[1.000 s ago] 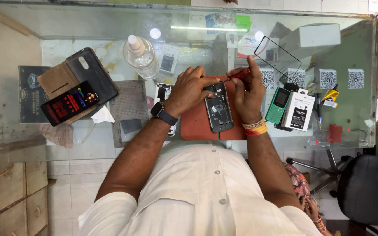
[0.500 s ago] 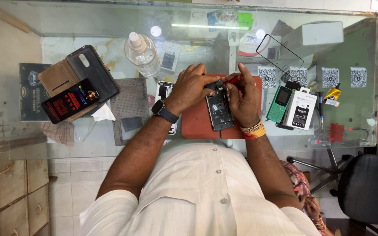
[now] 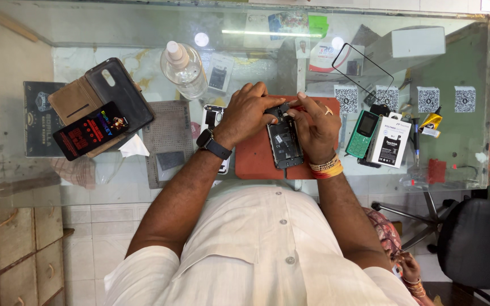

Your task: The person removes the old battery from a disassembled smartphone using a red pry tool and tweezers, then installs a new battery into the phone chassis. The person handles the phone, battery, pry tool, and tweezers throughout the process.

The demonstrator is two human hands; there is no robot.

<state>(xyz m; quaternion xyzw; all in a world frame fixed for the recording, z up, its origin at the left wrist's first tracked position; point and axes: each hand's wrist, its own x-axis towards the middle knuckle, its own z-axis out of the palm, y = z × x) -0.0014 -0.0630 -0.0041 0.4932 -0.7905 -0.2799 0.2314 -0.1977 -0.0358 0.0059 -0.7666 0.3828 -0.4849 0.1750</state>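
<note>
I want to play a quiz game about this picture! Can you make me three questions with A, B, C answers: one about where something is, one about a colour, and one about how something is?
1. Where does the opened phone lie?
A. on the red-brown mat
B. on the black chair
C. inside the brown wallet case

2. What colour is the small keypad phone?
A. yellow
B. green
C. white

3. How is the opened phone right now?
A. lying alone, untouched
B. wrapped in a box
C. touched at its top end by both hands

Answers:
1. A, the phone rests on the mat on the glass table.
2. B, its body is green, beside a white box.
3. C, the left hand and the right hand meet at its top, its inner parts showing.
</note>
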